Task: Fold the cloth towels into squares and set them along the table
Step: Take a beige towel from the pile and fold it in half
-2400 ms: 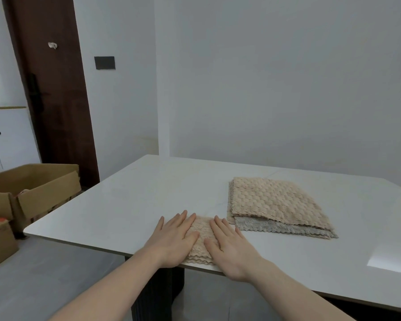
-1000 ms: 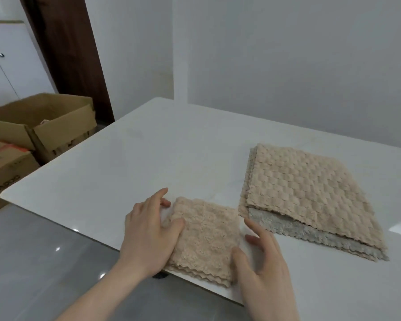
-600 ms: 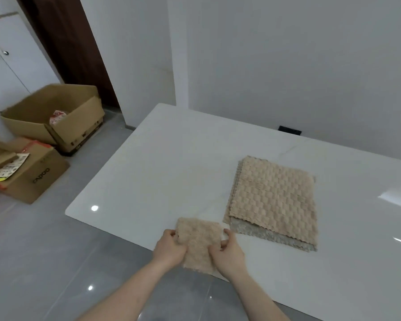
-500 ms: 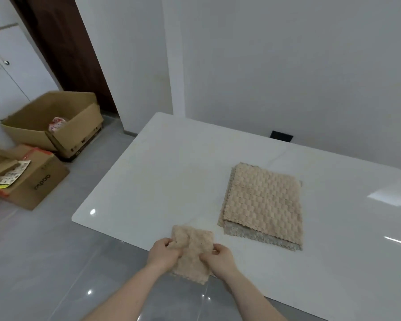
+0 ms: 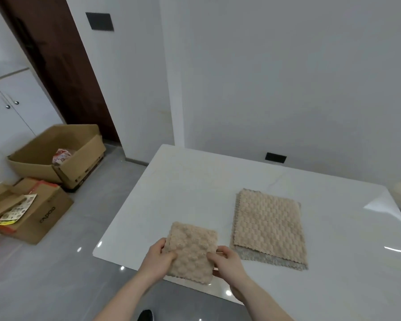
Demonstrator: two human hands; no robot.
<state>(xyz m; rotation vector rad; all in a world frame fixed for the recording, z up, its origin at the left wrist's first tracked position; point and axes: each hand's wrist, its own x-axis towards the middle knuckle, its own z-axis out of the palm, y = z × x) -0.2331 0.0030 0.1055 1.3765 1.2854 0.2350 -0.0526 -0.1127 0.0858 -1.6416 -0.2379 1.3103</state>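
Nearest, the left hand [image 5: 159,260] and right hand [image 5: 227,262] pinch the folded beige towel [image 5: 191,251] by its side edges, fingers hidden beneath, over the white counter [image 5: 183,195] edge, the towel stack [image 5: 267,225] just beyond.

I noted a glossy white table [image 5: 195,195] with rounded corners. On it, right of centre, lay a stack of towels [image 5: 267,224]: beige ones on top, a grey one at the bottom, its edge showing along the near side.
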